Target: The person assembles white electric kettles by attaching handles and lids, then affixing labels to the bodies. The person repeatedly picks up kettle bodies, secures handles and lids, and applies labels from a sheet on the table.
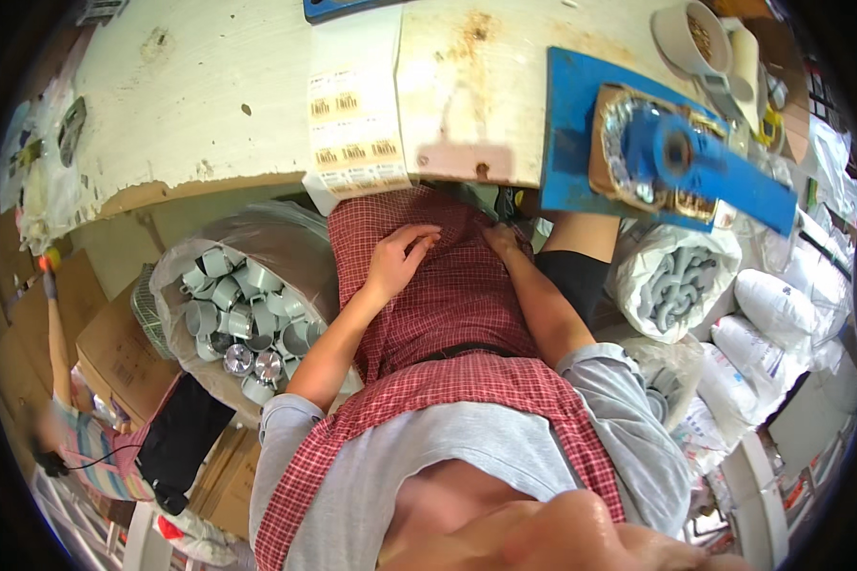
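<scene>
My left hand (398, 257) lies flat on the red checked apron (457, 295) over my lap, fingers spread, holding nothing. My right hand (501, 238) rests on the same apron just to its right, fingers bent into the cloth near the table edge; whether it grips the cloth I cannot tell. Both forearms run down from the hands to my grey sleeves. A sheet of small yellow labels (354, 133) hangs over the white table's (209, 95) edge just above my hands.
A clear bag of grey plastic caps (243, 319) stands at my left knee. A blue fixture with a round metal part (657, 147) sits on the table at right. White sacks (676, 281) pile up at right. Cardboard boxes (114, 352) and another person (76, 419) are at left.
</scene>
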### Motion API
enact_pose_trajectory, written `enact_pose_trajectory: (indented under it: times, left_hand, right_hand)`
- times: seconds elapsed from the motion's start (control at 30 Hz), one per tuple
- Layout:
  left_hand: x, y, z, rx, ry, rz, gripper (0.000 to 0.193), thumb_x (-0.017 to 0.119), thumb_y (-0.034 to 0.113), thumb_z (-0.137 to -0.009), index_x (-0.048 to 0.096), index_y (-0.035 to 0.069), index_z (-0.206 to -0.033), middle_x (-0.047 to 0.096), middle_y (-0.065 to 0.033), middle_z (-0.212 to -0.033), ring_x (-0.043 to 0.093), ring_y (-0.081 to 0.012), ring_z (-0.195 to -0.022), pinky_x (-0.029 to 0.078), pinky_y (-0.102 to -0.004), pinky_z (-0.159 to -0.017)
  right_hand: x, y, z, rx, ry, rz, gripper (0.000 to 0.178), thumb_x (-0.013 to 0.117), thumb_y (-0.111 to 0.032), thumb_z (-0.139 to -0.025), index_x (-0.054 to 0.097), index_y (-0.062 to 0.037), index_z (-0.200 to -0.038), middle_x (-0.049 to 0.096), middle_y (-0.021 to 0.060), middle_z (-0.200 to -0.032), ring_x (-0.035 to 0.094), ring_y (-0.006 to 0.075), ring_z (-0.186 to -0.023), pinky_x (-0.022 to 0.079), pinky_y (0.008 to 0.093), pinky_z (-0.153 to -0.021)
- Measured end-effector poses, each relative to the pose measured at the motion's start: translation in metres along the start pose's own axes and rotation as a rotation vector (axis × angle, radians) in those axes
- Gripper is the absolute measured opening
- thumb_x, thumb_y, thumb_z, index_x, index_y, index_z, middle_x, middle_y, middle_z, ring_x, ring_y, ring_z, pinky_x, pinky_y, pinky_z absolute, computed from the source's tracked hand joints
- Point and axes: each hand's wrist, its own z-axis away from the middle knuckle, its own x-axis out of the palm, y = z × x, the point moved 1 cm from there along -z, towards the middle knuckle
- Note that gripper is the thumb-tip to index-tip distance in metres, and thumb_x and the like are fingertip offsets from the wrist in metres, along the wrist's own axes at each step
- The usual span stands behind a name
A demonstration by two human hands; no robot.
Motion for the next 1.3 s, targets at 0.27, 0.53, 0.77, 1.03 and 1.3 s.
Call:
enact_pose_trajectory:
  times: [0.27,0.53,0.77,1.03,1.3]
  left_hand:
    - [0.0,-0.026,0.063,0.282,0.349,-1.006,0.052,0.071,0.031,-0.083,0.058,0.013,-0.129,0.048,-0.007,-0.142,0.035,-0.0314,-0.137,0.027,-0.0542,-0.11]
    - [-0.069,0.003,0.099,0.485,0.831,-0.967,0.052,0.079,0.026,-0.077,0.061,0.01,-0.123,0.053,-0.0122,-0.134,0.045,-0.0359,-0.126,0.038,-0.0467,-0.104]
    - [-0.095,0.056,0.129,0.572,0.863,-1.075,0.015,0.079,0.019,-0.077,0.069,0.01,-0.084,0.065,-0.0033,-0.108,0.053,-0.0298,-0.115,0.04,-0.044,-0.098]
    - [-0.14,0.07,0.081,0.298,0.97,-0.767,0.023,0.069,0.019,-0.087,0.066,0.009,-0.108,0.063,-0.008,-0.121,0.053,-0.03,-0.118,0.041,-0.0426,-0.101]
    - [-0.186,0.083,-0.021,0.003,0.311,-0.833,0.038,0.078,0.027,-0.071,0.073,0.006,-0.103,0.065,-0.0124,-0.112,0.059,-0.0318,-0.104,0.049,-0.0408,-0.091]
  right_hand:
    - [-0.063,-0.016,0.068,-0.761,0.425,0.172,0.051,0.064,-0.04,-0.088,0.065,0.0025,-0.117,0.062,0.0265,-0.124,0.063,0.0439,-0.106,0.05,0.0482,-0.094]
    - [-0.028,0.013,0.169,-1.258,0.016,-0.008,0.037,0.065,-0.031,-0.086,0.07,-0.0031,-0.11,0.068,0.022,-0.108,0.063,0.0414,-0.1,0.05,0.047,-0.089]
    - [-0.045,0.022,0.173,-1.266,0.31,-0.147,0.046,0.068,-0.037,-0.086,0.066,0.0013,-0.112,0.066,0.0227,-0.11,0.061,0.0396,-0.105,0.049,0.0445,-0.091]
    - [-0.119,-0.019,0.198,-1.33,0.223,-0.326,0.037,0.07,-0.02,-0.086,0.064,0.0008,-0.116,0.065,0.0179,-0.109,0.065,0.0343,-0.092,0.051,0.0368,-0.084]
    - [-0.153,-0.019,0.204,-1.274,-0.093,-0.222,0.034,0.069,-0.019,-0.087,0.066,0.0001,-0.114,0.068,0.0164,-0.101,0.065,0.0344,-0.094,0.051,0.0384,-0.083]
